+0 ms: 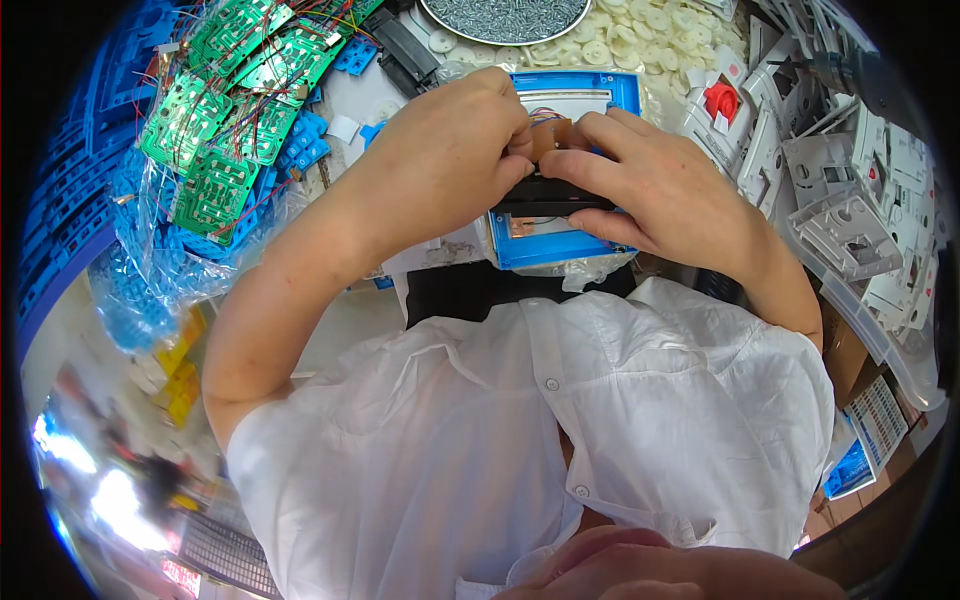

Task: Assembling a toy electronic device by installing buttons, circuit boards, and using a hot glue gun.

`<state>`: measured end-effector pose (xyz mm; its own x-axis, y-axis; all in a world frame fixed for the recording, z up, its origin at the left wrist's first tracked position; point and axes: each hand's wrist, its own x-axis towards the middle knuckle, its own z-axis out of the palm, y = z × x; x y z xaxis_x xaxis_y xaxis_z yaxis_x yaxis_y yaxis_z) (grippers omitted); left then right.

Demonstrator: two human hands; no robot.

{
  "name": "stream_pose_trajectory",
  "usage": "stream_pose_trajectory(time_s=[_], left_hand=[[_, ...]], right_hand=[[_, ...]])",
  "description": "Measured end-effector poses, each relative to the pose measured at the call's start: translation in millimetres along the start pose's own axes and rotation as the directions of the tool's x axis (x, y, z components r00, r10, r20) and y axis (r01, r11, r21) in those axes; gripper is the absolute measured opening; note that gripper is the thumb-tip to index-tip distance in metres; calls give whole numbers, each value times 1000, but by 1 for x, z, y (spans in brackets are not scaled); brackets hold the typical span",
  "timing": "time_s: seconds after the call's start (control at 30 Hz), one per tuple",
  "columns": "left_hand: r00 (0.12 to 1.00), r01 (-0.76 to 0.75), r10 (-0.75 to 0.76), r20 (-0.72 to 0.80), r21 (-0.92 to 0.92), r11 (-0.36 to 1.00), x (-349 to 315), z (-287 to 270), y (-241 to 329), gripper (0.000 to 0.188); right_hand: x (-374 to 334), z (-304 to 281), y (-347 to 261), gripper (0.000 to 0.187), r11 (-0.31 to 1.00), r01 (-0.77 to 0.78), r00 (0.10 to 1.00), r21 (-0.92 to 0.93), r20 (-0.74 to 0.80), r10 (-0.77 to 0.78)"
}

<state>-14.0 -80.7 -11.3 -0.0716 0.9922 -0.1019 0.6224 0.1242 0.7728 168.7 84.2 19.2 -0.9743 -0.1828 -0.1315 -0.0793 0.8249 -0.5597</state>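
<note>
Green circuit boards (240, 125) are heaped to our left; the blue frame (508, 252) lies under our 2 hands. Our right hand (665, 185) is partly closed on the black bar (535, 203), which crosses the frame. Our left hand (455, 150) is curled, thumb and fingertip nearly meeting; we cannot tell whether it pinches anything. Just beyond sit a small brown board (546, 138) and thin wires (543, 114): pressing carelessly could trap the wires, we judge, and a tug could strain their joints.
</note>
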Motion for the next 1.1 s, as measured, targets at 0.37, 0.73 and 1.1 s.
stream_pose_trajectory(time_s=[0.37, 0.73, 1.1], left_hand=[[978, 56, -63, 198, 41, 998, 17, -14, 15, 12], [997, -33, 33, 64, -1, 999, 7, -4, 11, 11], [986, -164, 164, 19, 13, 986, -2, -4, -1, 11]], right_hand=[[-10, 2, 5, 48, 998, 23, 999, 56, -37, -21], [-14, 9, 11, 46, 995, 42, 989, 89, -146, -29], [-13, 8, 11, 47, 992, 26, 988, 121, -152, -8]])
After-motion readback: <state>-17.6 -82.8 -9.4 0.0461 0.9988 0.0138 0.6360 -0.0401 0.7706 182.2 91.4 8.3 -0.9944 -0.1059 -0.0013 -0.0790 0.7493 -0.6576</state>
